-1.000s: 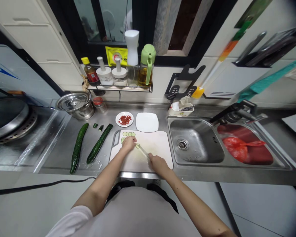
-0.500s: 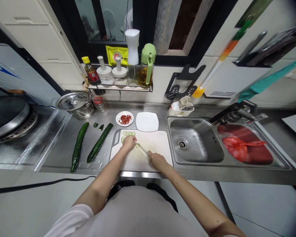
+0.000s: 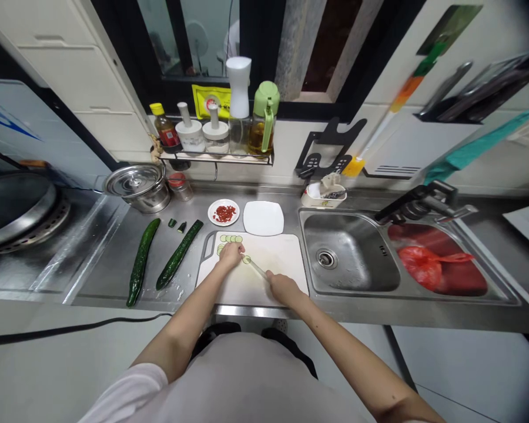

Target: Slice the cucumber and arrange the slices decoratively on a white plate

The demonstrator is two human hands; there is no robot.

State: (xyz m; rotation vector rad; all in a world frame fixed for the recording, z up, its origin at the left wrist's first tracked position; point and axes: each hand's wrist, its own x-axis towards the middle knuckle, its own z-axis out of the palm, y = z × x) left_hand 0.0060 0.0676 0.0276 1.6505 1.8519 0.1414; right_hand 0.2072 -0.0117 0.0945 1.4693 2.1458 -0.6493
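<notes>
My right hand (image 3: 284,288) is wrapped round the handle of a knife (image 3: 258,269), whose blade points up and left across the white cutting board (image 3: 273,252). By the knife's tip lies a thin cucumber slice (image 3: 247,259). My left hand (image 3: 231,255) is over the board just left of that slice, its fingers drawn together. What they hold, if anything, is hidden or too small to name. Behind this hand several pale green cucumber slices (image 3: 231,239) lie in an overlapping row, and another slice shows partly at its left side.
Two cucumbers (image 3: 179,255) and two cut ends (image 3: 182,227) lie left of the board. Behind it stand a small plate (image 3: 211,213) of red pieces and a white square plate (image 3: 263,218). The sink (image 3: 352,249) is at the right, a lidded pot (image 3: 145,191) at the back left.
Both hands and the knife stay in nearly the same place. The whole view has shifted very slightly; the slice by the knife tip has hardly moved.
</notes>
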